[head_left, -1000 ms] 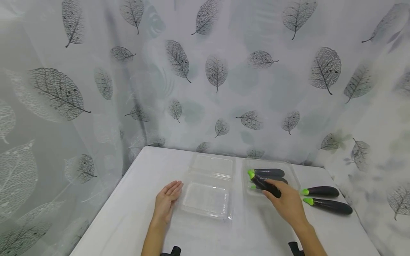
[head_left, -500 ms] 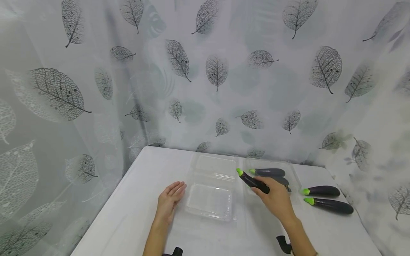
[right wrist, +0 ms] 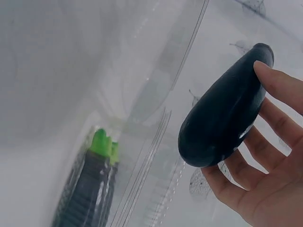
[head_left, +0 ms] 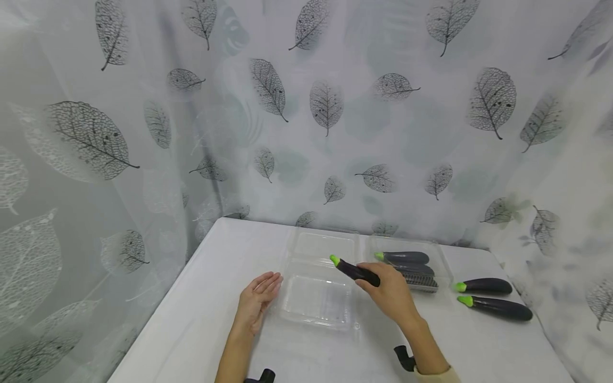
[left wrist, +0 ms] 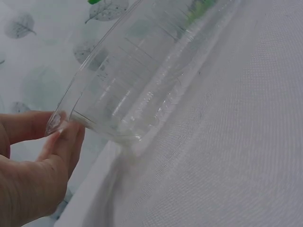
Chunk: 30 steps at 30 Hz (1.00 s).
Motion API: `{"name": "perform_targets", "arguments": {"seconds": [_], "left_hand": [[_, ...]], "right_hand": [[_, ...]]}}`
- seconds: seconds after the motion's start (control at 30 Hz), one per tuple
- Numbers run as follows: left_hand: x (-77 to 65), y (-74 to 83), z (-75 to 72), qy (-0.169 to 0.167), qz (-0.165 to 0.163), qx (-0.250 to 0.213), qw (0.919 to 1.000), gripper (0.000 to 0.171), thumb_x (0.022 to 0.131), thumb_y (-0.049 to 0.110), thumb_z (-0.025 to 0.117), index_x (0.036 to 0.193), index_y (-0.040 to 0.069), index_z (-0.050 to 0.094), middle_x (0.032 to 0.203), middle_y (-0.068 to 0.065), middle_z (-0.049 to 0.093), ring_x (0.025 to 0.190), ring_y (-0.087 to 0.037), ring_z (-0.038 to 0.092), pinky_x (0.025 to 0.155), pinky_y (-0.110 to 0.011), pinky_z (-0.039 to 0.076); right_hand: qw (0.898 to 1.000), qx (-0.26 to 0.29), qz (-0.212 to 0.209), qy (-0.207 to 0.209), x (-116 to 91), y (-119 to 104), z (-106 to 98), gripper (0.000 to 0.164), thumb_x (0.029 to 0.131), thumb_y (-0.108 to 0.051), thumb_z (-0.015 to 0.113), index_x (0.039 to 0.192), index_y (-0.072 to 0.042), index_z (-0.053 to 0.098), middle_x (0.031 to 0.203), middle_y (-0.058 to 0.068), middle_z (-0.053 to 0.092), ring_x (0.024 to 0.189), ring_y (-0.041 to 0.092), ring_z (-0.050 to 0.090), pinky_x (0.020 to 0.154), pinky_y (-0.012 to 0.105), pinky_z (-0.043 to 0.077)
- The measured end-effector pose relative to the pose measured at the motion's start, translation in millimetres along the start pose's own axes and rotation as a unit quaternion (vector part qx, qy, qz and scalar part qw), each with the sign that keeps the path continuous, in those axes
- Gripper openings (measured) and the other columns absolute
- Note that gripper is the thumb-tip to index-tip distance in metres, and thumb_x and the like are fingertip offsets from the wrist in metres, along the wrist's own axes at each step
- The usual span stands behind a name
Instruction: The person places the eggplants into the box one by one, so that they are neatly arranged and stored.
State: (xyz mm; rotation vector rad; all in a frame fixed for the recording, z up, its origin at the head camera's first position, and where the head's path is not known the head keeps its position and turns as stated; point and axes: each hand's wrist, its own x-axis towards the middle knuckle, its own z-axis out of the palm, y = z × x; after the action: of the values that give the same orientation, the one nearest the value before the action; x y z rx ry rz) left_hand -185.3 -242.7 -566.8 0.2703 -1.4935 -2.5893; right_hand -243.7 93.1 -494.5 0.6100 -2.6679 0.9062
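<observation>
In the head view my right hand (head_left: 392,295) grips a dark eggplant (head_left: 356,270) by its thick end, its green stem pointing left. It hovers over the right side of a clear plastic clamshell box (head_left: 313,303), whose lid (head_left: 325,246) is folded back away from me. The right wrist view shows my thumb and spread fingers around this eggplant (right wrist: 220,113). My left hand (head_left: 258,300) is at the box's left side, fingers extended. In the left wrist view, those fingertips (left wrist: 71,135) touch the corner of the clear rim.
A second clear box (head_left: 442,260), at the right, contains several eggplants (head_left: 407,258). Two loose eggplants, one farther back (head_left: 486,286) and one nearer (head_left: 498,308), lie on the white table (head_left: 191,330) to its right. A leaf-print curtain (head_left: 297,133) hangs behind the table.
My right hand has carried the eggplant leftward from the right box to the left box. My left hand and the left box have shifted slightly right.
</observation>
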Motion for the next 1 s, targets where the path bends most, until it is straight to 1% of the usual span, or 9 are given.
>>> {"name": "perform_targets", "arguments": {"seconds": [0.07,0.17,0.27,0.37,0.47,0.53,0.73,0.87,1.0], "left_hand": [[0.5,-0.2,-0.7,-0.002,-0.002,-0.005,1.0,0.058,0.094,-0.023,0.053,0.149,-0.016,0.037,0.149,-0.037,0.048,0.135,-0.04,0.056,0.11,-0.035,0.052],[0.6,0.1,-1.5,0.001,-0.009,-0.024,0.9997,0.058,0.093,-0.024,0.052,0.149,-0.017,0.037,0.149,-0.037,0.048,0.135,-0.039,0.057,0.11,-0.035,0.051],[0.5,0.7,-2.8,0.003,-0.011,-0.045,0.9989,0.059,0.093,-0.026,0.049,0.149,-0.017,0.035,0.15,-0.037,0.047,0.135,-0.039,0.057,0.112,-0.035,0.05],[0.8,1.2,-3.8,0.015,-0.012,-0.066,0.9976,0.059,0.091,-0.027,0.048,0.148,-0.017,0.036,0.149,-0.036,0.048,0.134,-0.037,0.059,0.111,-0.033,0.051],[1.3,1.4,-4.3,0.016,-0.007,-0.07,0.9974,0.059,0.091,-0.028,0.047,0.148,-0.018,0.034,0.149,-0.037,0.047,0.133,-0.036,0.06,0.112,-0.034,0.05],[2.0,1.5,-3.6,0.02,-0.007,-0.072,0.9972,0.058,0.091,-0.028,0.047,0.147,-0.019,0.035,0.149,-0.037,0.048,0.131,-0.035,0.061,0.111,-0.034,0.05],[3.1,0.4,-2.3,0.031,-0.007,-0.079,0.9963,0.057,0.09,-0.03,0.046,0.146,-0.02,0.035,0.148,-0.038,0.047,0.128,-0.034,0.063,0.111,-0.035,0.05],[2.5,0.0,-1.3,0.043,-0.011,-0.082,0.9957,0.056,0.09,-0.03,0.049,0.144,-0.018,0.038,0.143,-0.035,0.053,0.125,-0.033,0.065,0.109,-0.034,0.052],[2.5,-0.1,-1.0,0.05,-0.015,-0.081,0.9954,0.056,0.089,-0.03,0.05,0.143,-0.017,0.04,0.138,-0.03,0.058,0.121,-0.03,0.068,0.108,-0.033,0.053]], "right_hand": [[1.0,0.007,0.0,-0.008,2,-4,5,0.04,0.089,-0.029,0.085,0.126,-0.021,0.076,0.125,0.007,0.073,0.11,0.029,0.068,0.084,0.048,0.059],[1.0,0.014,-0.005,-0.018,5,-11,14,0.039,0.088,-0.028,0.086,0.125,-0.021,0.076,0.123,0.006,0.073,0.11,0.028,0.068,0.085,0.048,0.059],[0.999,0.012,-0.011,-0.029,9,-19,24,0.039,0.087,-0.027,0.087,0.125,-0.021,0.076,0.122,0.004,0.073,0.109,0.026,0.067,0.085,0.046,0.059],[0.999,0.004,-0.019,-0.037,13,-27,35,0.04,0.087,-0.028,0.087,0.124,-0.021,0.077,0.122,0.001,0.073,0.109,0.024,0.066,0.085,0.044,0.059],[0.999,-0.006,-0.029,-0.044,17,-35,44,0.039,0.086,-0.028,0.087,0.123,-0.021,0.077,0.121,0.0,0.073,0.108,0.024,0.065,0.085,0.042,0.058],[0.998,-0.01,-0.034,-0.048,18,-38,50,0.038,0.086,-0.027,0.088,0.122,-0.021,0.078,0.119,0.001,0.073,0.108,0.024,0.066,0.083,0.041,0.058],[0.997,-0.026,-0.06,-0.05,22,-40,65,0.037,0.086,-0.025,0.088,0.121,-0.018,0.078,0.118,0.004,0.074,0.106,0.028,0.067,0.082,0.043,0.06],[0.996,-0.033,-0.074,-0.04,24,-37,75,0.037,0.085,-0.023,0.088,0.12,-0.016,0.078,0.116,0.005,0.074,0.105,0.029,0.068,0.083,0.046,0.061],[0.995,-0.041,-0.077,-0.038,27,-33,84,0.037,0.084,-0.022,0.089,0.119,-0.016,0.078,0.115,0.005,0.074,0.105,0.029,0.068,0.086,0.047,0.061]]}}
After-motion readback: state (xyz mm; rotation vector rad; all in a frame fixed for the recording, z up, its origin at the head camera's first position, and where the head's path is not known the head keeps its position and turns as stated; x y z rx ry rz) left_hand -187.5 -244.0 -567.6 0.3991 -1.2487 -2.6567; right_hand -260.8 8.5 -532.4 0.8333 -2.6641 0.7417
